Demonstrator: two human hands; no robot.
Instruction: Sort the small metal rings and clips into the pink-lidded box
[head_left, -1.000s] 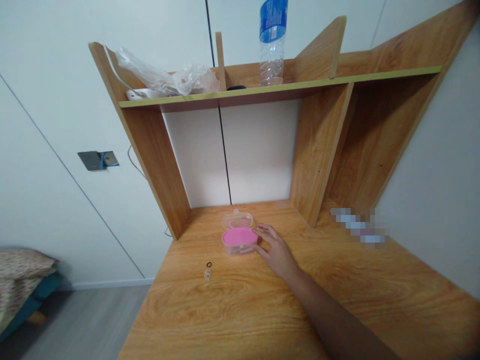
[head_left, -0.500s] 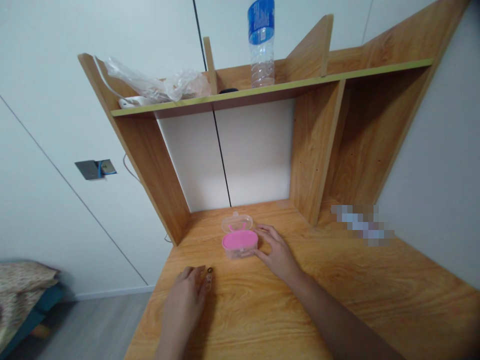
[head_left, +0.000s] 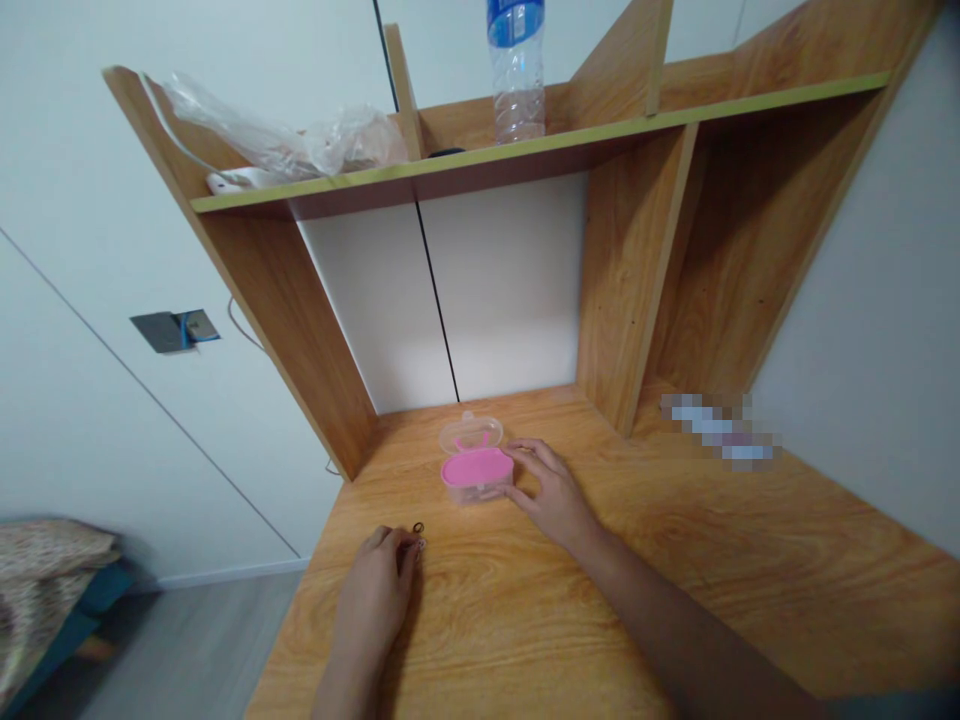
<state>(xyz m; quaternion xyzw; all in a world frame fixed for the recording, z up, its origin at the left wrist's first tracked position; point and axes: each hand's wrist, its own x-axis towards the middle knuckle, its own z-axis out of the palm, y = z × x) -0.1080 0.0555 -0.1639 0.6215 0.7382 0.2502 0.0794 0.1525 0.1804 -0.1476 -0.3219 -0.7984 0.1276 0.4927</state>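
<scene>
A small clear plastic box [head_left: 475, 493] with a pink inner lid [head_left: 478, 467] sits on the desk. Its clear outer lid [head_left: 471, 435], with a pink handle, is swung back behind it. My right hand [head_left: 553, 495] grips the box's right end, thumb at the front and fingers toward the back. To the left and nearer to me, my left hand [head_left: 379, 570] has thumb and fingertips closed together over small pale rings [head_left: 421, 545], partly hidden by the fingers. Just beyond the fingertips lies a small dark ring [head_left: 418, 527].
A wooden hutch shelf [head_left: 525, 155] spans the back, bearing a plastic bottle [head_left: 517, 80] and a crumpled plastic bag [head_left: 330, 145]. A blurred pale item [head_left: 716, 430] lies at the right. The wooden desk [head_left: 525, 620] ends at the left above a grey floor.
My left thumb and fingertips have closed over the pale rings, which showed more fully before. My right hand stays at the box. The camera view has shifted slightly.
</scene>
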